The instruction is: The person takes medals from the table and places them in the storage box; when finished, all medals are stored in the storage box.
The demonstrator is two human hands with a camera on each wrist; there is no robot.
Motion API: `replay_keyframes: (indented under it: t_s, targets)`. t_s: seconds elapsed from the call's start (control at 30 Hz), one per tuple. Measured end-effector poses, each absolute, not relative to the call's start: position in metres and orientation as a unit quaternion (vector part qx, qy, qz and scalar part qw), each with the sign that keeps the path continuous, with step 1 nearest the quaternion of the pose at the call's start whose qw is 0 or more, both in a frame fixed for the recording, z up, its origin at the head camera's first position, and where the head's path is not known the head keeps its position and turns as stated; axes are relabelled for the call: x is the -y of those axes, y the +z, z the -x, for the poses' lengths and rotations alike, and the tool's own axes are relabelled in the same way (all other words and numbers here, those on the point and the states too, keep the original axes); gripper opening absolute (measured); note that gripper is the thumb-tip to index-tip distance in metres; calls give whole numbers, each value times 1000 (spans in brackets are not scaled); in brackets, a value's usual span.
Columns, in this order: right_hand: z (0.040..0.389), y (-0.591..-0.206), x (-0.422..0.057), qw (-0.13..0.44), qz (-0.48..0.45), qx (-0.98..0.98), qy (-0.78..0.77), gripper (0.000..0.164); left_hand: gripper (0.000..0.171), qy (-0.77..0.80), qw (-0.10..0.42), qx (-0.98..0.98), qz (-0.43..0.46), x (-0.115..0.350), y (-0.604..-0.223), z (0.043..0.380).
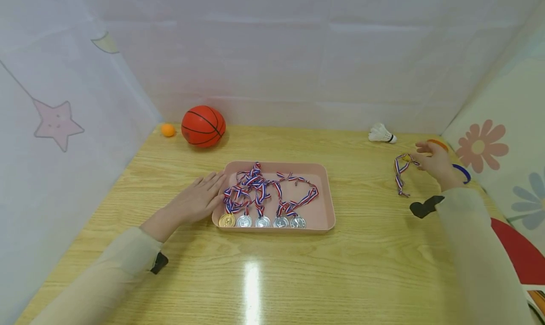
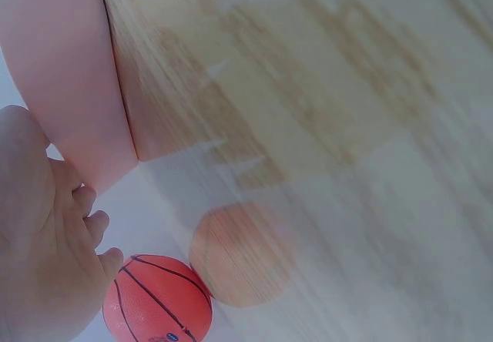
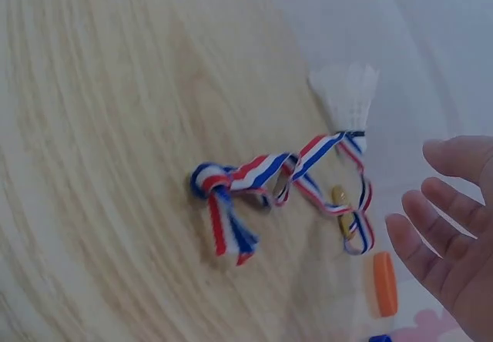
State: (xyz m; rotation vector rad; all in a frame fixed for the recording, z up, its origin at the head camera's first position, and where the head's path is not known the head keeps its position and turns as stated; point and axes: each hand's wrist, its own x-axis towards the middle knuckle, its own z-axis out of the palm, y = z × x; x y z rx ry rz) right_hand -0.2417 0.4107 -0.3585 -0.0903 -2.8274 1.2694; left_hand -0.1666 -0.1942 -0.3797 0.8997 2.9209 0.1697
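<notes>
My left hand point(image 1: 197, 197), fingers straight, touches the left wall of a pink tray point(image 1: 329, 206). The tray holds a gold medal point(image 1: 227, 220) and several silver medals point(image 1: 262, 222) lined along its near side, their striped ribbons point(image 1: 255, 178) tangled behind. At the right of the table, my right hand point(image 1: 436, 164) is beside another gold medal point(image 1: 406, 158) on a red, white and blue ribbon point(image 1: 399, 178). In the right wrist view, the fingers point(image 3: 420, 246) are loosely bent and apart from that medal point(image 3: 341, 209). Whether the medal lies flat on the table is unclear.
A small basketball point(image 1: 203, 126) and an orange ball point(image 1: 168, 130) sit at the back left. Toward the back right lies a shuttlecock point(image 1: 382, 133). An orange ring point(image 1: 438, 144) and a blue ring point(image 1: 462, 173) are by the right hand. Cloth walls border the table.
</notes>
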Motion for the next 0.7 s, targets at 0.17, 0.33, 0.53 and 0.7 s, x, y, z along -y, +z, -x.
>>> replay_keyframes:
  t_s: [0.17, 0.33, 0.53, 0.7]
  targets:
    - [246, -382, -425, -3, 59, 925, 375, 57, 55, 55, 39, -953, -295, 194, -381, 167]
    - [248, -393, -430, -34, 59, 932, 356, 61, 55, 57, 42, -953, -293, 194, -380, 166]
    - [246, -393, -424, -62, 62, 942, 325, 62, 54, 56, 41, -953, -294, 193, -379, 166]
    - [246, -393, -425, -80, 63, 953, 287, 65, 55, 54, 40, -953, -297, 193, -378, 166]
